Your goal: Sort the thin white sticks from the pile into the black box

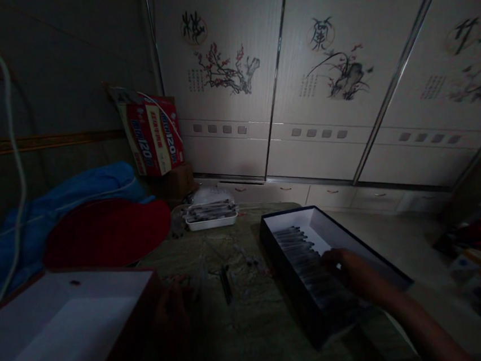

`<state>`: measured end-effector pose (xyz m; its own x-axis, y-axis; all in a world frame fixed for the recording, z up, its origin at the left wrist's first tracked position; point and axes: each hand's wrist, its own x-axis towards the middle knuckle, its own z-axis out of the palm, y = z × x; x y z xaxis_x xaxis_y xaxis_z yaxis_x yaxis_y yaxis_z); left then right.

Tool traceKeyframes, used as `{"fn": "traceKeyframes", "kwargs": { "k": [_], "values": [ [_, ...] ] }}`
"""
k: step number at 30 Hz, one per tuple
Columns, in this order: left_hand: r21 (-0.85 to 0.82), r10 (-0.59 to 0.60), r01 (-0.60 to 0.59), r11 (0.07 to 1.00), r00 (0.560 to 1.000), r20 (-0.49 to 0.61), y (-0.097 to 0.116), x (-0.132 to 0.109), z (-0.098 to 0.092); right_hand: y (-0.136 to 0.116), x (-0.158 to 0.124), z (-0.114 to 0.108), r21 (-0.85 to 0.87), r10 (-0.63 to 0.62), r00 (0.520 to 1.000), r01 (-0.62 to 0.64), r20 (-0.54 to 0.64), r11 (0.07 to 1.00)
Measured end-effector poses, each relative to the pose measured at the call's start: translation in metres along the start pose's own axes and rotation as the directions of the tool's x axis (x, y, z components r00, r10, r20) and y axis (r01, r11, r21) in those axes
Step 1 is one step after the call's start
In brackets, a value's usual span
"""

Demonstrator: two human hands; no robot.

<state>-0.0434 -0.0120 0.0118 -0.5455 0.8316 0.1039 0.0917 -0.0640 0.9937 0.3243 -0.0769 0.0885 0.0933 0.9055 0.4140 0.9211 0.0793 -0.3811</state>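
My right hand [348, 269] is over a dark-sided box [359, 241] with a white inside, its fingers curled in a pinch. What they hold, if anything, is hidden. A long row of slim dark-tipped pens [301, 254] lies side by side in this box, close to my fingertips. My left hand [173, 303] is low over the table, beside the corner of a red-sided box [101, 284]; deep shadow blurs its fingers. Between the hands, a few dark pen-like sticks [225, 285] and small clear pieces lie on the table cover [254, 326].
A white tray [213, 224] heaped with pen-like parts stands at the table's far edge. Left of it are a round red seat [107, 233] and blue cloth [83, 184]. A red carton [153, 135] stands by the sliding wardrobe doors [225, 108]. A white cable [14, 140] hangs at left.
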Motion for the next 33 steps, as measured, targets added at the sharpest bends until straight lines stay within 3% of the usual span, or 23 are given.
{"fn": "traceKeyframes", "kwargs": {
  "k": [2,4,8,10,13,15,20,25,33],
  "values": [
    [-0.004,-0.005,0.005,1.000,1.000,0.008,-0.001,-0.001,0.000,-0.028,-0.003,-0.001,0.113,-0.068,0.996,0.062,0.052,0.992],
    [-0.008,-0.014,0.014,1.000,1.000,0.025,-0.002,-0.002,0.000,-0.063,-0.010,0.007,0.219,-0.109,0.994,0.102,0.020,0.970],
    [-0.003,-0.021,0.022,1.000,0.999,0.050,-0.006,-0.003,0.000,-0.124,-0.031,0.057,0.380,-0.154,0.974,0.082,0.164,0.921],
    [0.023,-0.003,0.003,1.000,0.999,0.038,-0.010,-0.001,-0.001,-0.139,-0.038,0.093,0.350,-0.117,0.965,0.028,0.235,0.936],
    [0.061,0.026,-0.028,0.998,0.999,0.028,-0.018,0.003,-0.003,-0.147,-0.037,0.139,0.203,-0.028,0.981,-0.011,0.190,0.979],
    [0.059,0.038,-0.040,0.997,0.999,0.033,-0.020,0.004,-0.003,-0.154,-0.032,0.156,0.126,-0.005,0.985,-0.017,0.175,0.992],
    [0.036,0.055,-0.056,0.998,0.998,0.021,-0.013,0.002,-0.003,-0.189,-0.019,0.173,0.067,-0.116,0.970,0.104,0.212,0.992],
    [0.018,0.025,-0.025,1.000,1.000,0.001,-0.009,0.001,-0.004,-0.220,-0.012,0.187,-0.040,-0.026,0.958,0.039,0.287,0.998],
    [-0.023,-0.020,0.021,1.000,0.999,0.035,-0.003,-0.004,-0.001,-0.205,-0.020,0.183,-0.135,0.013,0.955,0.029,0.296,0.990]
  ]
}}
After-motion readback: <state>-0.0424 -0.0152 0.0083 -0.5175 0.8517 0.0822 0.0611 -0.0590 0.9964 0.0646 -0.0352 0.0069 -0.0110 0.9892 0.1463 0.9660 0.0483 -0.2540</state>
